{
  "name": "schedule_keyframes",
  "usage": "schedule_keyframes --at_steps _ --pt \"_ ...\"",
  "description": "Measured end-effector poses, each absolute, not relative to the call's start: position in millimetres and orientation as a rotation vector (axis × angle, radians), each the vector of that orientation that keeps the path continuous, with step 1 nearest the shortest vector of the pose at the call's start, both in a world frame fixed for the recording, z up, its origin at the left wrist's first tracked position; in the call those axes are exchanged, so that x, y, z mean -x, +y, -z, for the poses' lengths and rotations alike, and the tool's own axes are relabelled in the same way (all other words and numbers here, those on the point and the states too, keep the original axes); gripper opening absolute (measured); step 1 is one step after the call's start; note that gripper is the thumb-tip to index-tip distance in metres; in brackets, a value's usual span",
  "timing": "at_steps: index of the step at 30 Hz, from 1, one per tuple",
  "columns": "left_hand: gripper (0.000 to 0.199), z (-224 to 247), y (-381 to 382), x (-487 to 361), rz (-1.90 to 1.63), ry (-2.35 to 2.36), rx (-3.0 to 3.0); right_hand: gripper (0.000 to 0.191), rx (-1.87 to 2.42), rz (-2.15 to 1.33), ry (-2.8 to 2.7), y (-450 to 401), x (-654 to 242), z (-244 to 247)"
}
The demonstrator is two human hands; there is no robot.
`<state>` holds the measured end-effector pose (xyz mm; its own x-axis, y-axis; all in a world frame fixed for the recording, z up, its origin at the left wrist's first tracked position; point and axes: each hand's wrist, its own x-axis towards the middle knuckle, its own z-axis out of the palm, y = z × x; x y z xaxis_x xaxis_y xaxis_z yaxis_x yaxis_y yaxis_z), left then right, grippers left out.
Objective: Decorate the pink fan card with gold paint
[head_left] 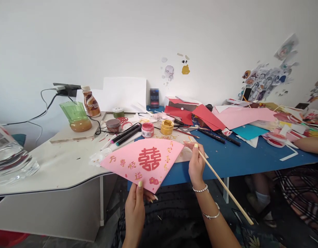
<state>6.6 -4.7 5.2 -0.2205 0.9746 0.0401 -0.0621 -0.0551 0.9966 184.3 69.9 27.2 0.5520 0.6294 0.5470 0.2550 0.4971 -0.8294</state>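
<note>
**Pink fan-shaped card (135,155) held by its lower edge, with a wooden stick beside its right corner**

The card lies between the hands, face turned up toward the wearer, in front of the table's near edge. Its long axis runs across the view, corner to corner, the right-hand corner standing higher than the left; the curved edge points away from the wearer and the narrow point toward them. A red double character (150,159) fills the centre, flanked by gold characters.

The left hand (136,203) is the nearer: it pinches the lower edge close to the narrow point, thumb in front and fingers behind, so that the card extends forward and to both sides. The right hand (197,162) grips the wooden stick (226,187) near its upper end, the shaft slanting down and away to the right. From this hand the card lies to the left; whether the fingertips touch its corner cannot be told.

Just beyond the curved edge stand a red jar (147,131) and an open yellow jar (166,128), with capped markers (127,134) to their left. A blue mat (226,162) spreads rightward, toward another person's arm (312,143).
</note>
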Motion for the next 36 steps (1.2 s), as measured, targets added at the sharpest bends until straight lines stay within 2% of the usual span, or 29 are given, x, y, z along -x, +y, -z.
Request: schedule_keyframes --at_steps 7,11,16,19,23,27,32,36 --pt "0.035 -1 -8 -5 -1.465 1.237 -1.142 0.027 1.025 -0.320 -1.028 69 -185 -24" --pt "0.040 8 -11 -3 -1.354 1.154 -1.279 0.027 0.976 -0.345 -1.036 71 -185 -24" --pt "0.035 17 -20 -9 -1.319 1.214 -1.244 0.029 0.935 -0.350 -1.035 72 -185 -22" --pt "0.042 15 -27 -17 -1.305 1.188 -1.193 0.029 0.948 -0.358 -1.029 72 -186 -22" --pt "0.035 6 -27 -19 -1.179 1.084 -1.317 0.026 0.986 -0.314 -1.030 71 -186 -22" --pt "0.039 2 -16 -14 -1.141 1.017 -1.434 0.022 0.960 -0.260 -1.001 70 -184 -24" --pt "0.044 -7 -6 -1 -1.337 1.206 -1.371 0.020 0.906 -0.253 -0.998 71 -184 -24" --pt "0.043 -22 2 18 -1.357 1.521 -1.473 0.023 1.004 -0.272 -0.982 71 -184 -23"
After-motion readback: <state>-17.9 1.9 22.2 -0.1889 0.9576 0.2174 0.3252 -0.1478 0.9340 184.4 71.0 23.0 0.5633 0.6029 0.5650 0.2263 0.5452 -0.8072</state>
